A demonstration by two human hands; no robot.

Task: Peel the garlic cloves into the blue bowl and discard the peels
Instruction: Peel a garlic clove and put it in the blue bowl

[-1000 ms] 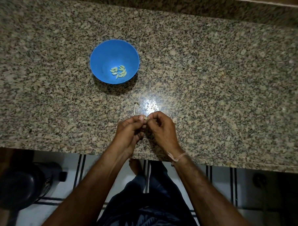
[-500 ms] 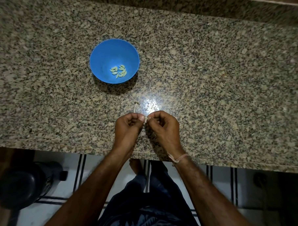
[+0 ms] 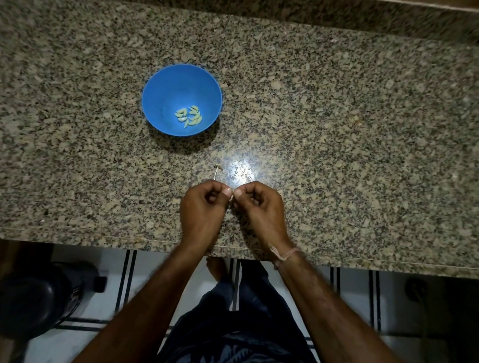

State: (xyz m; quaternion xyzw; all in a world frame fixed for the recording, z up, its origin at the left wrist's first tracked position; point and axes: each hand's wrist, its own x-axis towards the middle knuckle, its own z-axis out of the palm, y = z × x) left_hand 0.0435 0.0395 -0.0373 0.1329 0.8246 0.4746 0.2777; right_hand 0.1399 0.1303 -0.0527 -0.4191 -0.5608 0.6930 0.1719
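Centre frame, left hand (image 3: 204, 211) and right hand (image 3: 260, 211) pinched one clove (image 3: 231, 199). Short thumbnail pulls would likely strip it cleanly for the bowl (image 3: 165, 95), upper left.

left hand (image 3: 202, 211), right hand (image 3: 260, 209) pinching, thumbs close

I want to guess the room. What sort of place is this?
Probably a home kitchen: a speckled granite counter, a blue bowl holding peeled garlic cloves, and a tiled floor below the counter's edge.
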